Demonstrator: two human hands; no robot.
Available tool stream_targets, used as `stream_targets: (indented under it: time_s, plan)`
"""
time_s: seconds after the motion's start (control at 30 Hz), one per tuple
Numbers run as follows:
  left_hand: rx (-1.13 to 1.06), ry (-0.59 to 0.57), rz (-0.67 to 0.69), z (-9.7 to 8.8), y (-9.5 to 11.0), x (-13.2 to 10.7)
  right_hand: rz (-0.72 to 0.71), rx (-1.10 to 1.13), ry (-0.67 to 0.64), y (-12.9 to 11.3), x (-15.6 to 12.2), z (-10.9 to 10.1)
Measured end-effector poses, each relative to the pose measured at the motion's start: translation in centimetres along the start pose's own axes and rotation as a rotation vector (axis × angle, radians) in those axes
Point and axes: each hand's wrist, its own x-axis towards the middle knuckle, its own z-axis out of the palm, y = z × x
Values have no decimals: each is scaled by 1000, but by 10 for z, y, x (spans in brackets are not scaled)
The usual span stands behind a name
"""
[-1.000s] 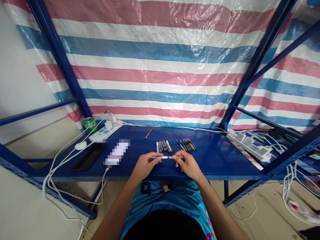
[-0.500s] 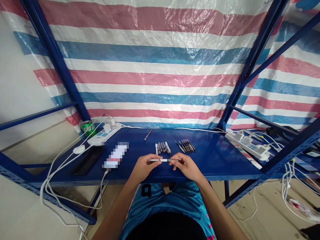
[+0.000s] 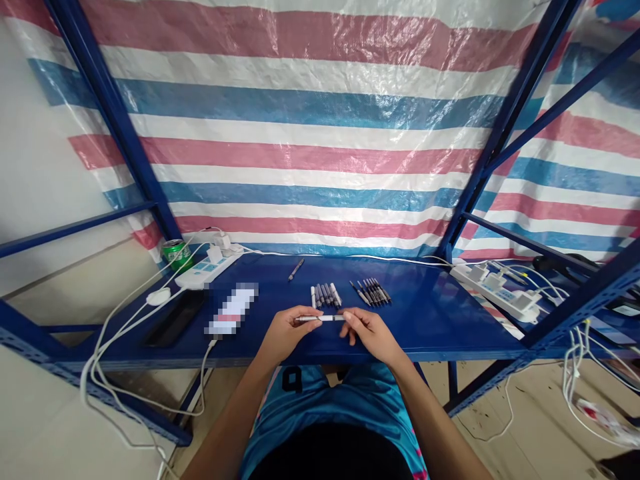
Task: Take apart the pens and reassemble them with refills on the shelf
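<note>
"What has the person got in hand?"

"The left hand point(image 3: 286, 335) holds a slim white pen point(image 3: 323, 318) level, low and centred in the frame, with the thumb and fingers pinched together around its left half."

"And the other hand?"

"The right hand point(image 3: 373, 335) is just beside the pen's right end, its fingers curled and loosely bunched, not spread. Its fingertips point(image 3: 349, 316) reach that end, but whether they grip it cannot be told."

"Where exactly is the pen?"

"Between the two hands, over the front part of a blue steel shelf point(image 3: 430, 340)."

"What lies closest to the hands?"

"Straight ahead of them, a row of pens point(image 3: 326, 295) lies side by side. A row of dark pens point(image 3: 371, 291) sits just to its right, and a lone pen point(image 3: 296, 269) lies farther back, toward the left."

"And farther out?"

"To the left are a pixelated, unreadable object point(image 3: 233, 309), a black phone point(image 3: 175, 319), a power strip point(image 3: 207, 270) and a green can point(image 3: 177, 254). At the right edge of the shelf sits a second power strip point(image 3: 495, 291). A striped tarp point(image 3: 300, 153) hangs behind everything."
</note>
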Motion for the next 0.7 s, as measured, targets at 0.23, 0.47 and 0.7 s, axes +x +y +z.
stream_targets:
  time_s: [0.23, 0.47, 0.7]
  plan:
    - [2, -21, -3, 0, 1, 0, -4, -83, 27, 0, -3, -2]
    - [7, -17, 6, 0, 2, -1, -25, -98, 39, -4, -4, 2]
    - [9, -19, 7, -1, 0, -1, -55, -83, 40, -4, -6, 2]
